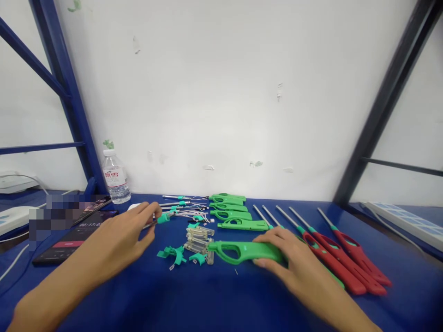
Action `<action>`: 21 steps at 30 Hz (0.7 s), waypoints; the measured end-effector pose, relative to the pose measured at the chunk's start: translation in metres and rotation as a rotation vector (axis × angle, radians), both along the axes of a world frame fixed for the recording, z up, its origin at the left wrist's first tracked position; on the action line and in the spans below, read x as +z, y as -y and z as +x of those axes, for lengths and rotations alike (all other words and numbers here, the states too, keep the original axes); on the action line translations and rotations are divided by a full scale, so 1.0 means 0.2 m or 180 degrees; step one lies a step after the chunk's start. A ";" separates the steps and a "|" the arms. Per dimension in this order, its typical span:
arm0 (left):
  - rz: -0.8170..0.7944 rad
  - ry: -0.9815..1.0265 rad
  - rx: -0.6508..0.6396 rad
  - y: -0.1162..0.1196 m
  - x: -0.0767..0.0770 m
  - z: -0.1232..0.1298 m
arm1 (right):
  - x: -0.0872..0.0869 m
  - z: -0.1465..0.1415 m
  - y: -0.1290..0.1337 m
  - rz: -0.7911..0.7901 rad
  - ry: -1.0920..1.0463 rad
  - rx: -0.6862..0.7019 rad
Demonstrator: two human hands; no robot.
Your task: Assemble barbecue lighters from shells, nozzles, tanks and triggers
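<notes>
My left hand (pixel 119 235) is closed on a thin metal lighter tube with a teal collar (pixel 163 219), held just above the table. My right hand (pixel 290 258) grips the rear of a green gas lighter handle (pixel 242 251), whose trigger-loop end points left. Left of that handle lie several clear fuel tanks (pixel 198 240) and a cluster of teal trigger pieces (pixel 176 252). Several green handle shells (pixel 231 215) are lined up behind, with metal tubes and thin wires (pixel 190 213) to their left.
Assembled red lighters (pixel 335 258) with metal tubes lie at the right, beside green ones partly hidden by my right hand. A water bottle (pixel 116 177) stands at the back left, near a phone (pixel 74 237). A power strip (pixel 408 221) sits far right. White wall behind.
</notes>
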State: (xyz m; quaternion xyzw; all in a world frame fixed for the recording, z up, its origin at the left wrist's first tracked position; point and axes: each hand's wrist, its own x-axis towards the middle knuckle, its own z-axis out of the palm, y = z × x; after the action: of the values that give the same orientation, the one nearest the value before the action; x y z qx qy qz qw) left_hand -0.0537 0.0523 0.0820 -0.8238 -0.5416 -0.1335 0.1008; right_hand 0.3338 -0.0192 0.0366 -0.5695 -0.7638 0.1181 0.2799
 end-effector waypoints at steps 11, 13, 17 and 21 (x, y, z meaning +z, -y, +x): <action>0.0485 0.0843 -0.0910 0.24 -0.07 0.11 | -0.02 -0.18 0.02 -0.0417 -0.0011 0.0195; 0.0420 0.0835 -0.0920 0.23 -0.07 0.11 | -0.04 -0.14 0.01 -0.0352 -0.0160 0.0100; -0.0064 0.0707 -0.0720 0.25 -0.07 0.13 | -0.11 0.00 -0.06 0.0183 -0.0217 -0.0542; -0.0172 0.0775 -0.0632 0.27 -0.08 0.17 | -0.18 0.09 -0.12 0.0427 -0.0133 -0.0802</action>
State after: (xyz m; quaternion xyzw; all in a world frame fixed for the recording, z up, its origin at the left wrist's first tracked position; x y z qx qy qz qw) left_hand -0.0201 -0.0009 0.0654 -0.8534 -0.4691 -0.2272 -0.0015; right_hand 0.3523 0.0044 0.0003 -0.6383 -0.6864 0.0425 0.3458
